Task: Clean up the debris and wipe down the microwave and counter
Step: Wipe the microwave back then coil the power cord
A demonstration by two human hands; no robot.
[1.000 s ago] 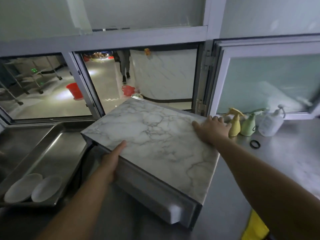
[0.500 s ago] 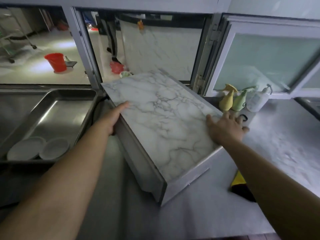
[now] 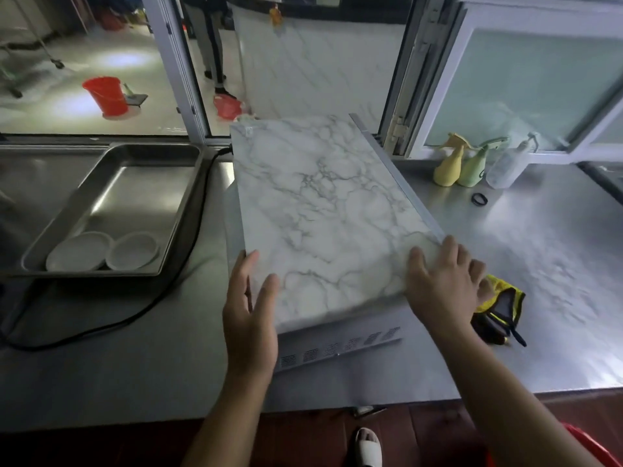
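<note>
The microwave (image 3: 323,210) has a marble-patterned top and stands on the steel counter (image 3: 539,264), its vented back side facing me. My left hand (image 3: 251,311) presses against its near left corner with fingers spread. My right hand (image 3: 445,284) lies flat on its near right corner. Just right of that hand lies a yellow and black cloth (image 3: 499,308) on the counter. The microwave's black power cord (image 3: 161,288) loops over the counter to the left.
A steel tray (image 3: 141,183) with two white dishes (image 3: 104,254) sits at the left. Three spray bottles (image 3: 472,163) and a black ring (image 3: 479,199) stand at the back right by the window. A red bucket (image 3: 104,94) stands beyond the glass.
The microwave has been turned on the counter so its vented back now faces me. Both hands have shifted from its sides to its near corners.
</note>
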